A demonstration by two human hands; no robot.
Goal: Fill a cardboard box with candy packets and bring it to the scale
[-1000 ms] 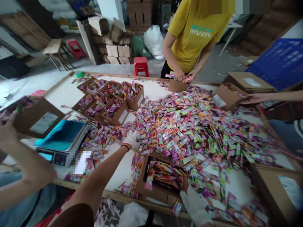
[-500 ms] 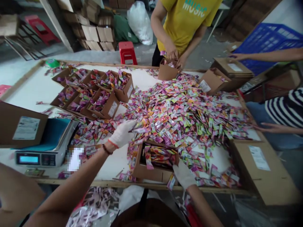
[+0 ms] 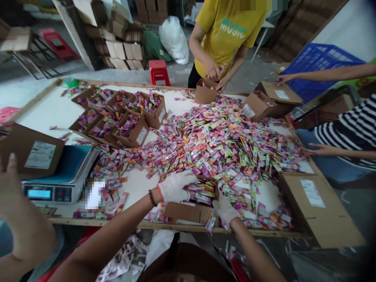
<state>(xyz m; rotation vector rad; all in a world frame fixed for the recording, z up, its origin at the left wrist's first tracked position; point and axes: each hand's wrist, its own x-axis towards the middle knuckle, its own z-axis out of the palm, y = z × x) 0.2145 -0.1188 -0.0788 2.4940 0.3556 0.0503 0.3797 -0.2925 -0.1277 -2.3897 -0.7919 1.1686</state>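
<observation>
My left hand (image 3: 176, 186), in a white glove, is over the near small cardboard box (image 3: 188, 211) at the table's front edge, fingers curled around a bunch of colourful sachets (image 3: 199, 192) going into the box. My right hand (image 3: 225, 209), also gloved, grips the box's right front corner. A big heap of pink, green and orange sachets (image 3: 223, 145) covers the middle of the white table (image 3: 53, 113) just beyond the box.
A scale (image 3: 58, 180) with a blue top stands at the left, with a brown box (image 3: 32, 152) held over it by another person's hand (image 3: 11, 184). Filled boxes (image 3: 117, 117) sit at far left. A person in yellow (image 3: 229, 35) fills a box opposite; arms reach in from the right. A large carton (image 3: 317, 207) stands near right.
My left hand has swept a bunch of sachets from the heap back to the near box. My right hand stayed on the box's corner. The view shifted slightly.
</observation>
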